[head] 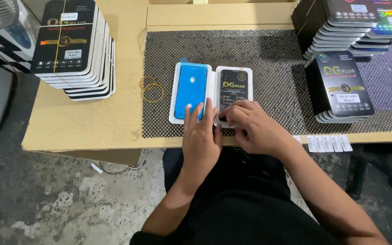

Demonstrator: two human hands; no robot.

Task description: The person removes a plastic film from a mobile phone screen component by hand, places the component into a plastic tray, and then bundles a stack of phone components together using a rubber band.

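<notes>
The left hand (200, 136) lies flat with fingers stretched out, fingertips pressing the lower edge of a blue-filmed phone screen (190, 90) that sits in the left half of an open white tray case (174, 97). Touching it at 3 o'clock, the right hand (246, 120) is curled, its fingertips pinching at the bottom corner of the black printed insert card (234, 88) in the case's right half; what exactly sits between those fingers cannot be told. The case rests on a black perforated mat (273, 59) spread over a tan cardboard tabletop (82, 127). Just beside the case at 9 o'clock lie two thin rubber bands (151, 90). Farther out at 10 o'clock stands a banded stack of black-and-white boxes (73, 45); at 3 o'clock a shorter stack of black boxes (341, 86), with another stack (355, 22) at 1 o'clock. White label strips (328, 143) lie at the table's near edge, at 4 o'clock.
</notes>
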